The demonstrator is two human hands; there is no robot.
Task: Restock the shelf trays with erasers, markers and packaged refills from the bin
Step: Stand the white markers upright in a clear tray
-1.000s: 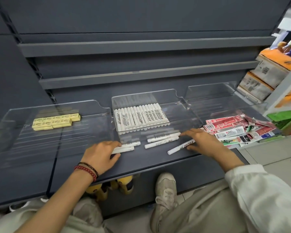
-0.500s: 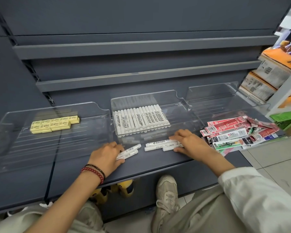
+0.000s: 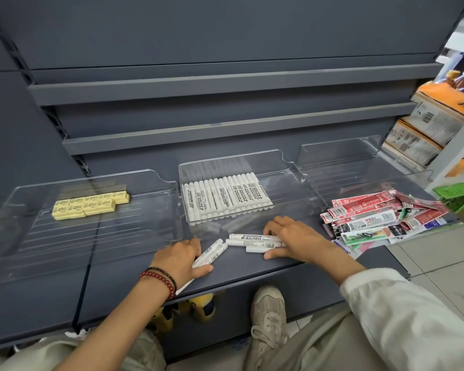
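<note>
Now left hand (image 3: 178, 259) grips two white cylindrical markers (image 3: 212, 254), right hand (image 3: 292, 238) cups three more markers (image 3: 252, 241); align ends before filling clear plastic tray (image 3: 225, 166).

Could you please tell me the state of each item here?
Erasers: grouped flat in left tray.
Marker row: lined up in middle tray.
Two loose markers: on shelf, gripped by left hand.
Three loose markers: on shelf, gripped by right hand.
Refill packs: piled loosely at right.
</note>
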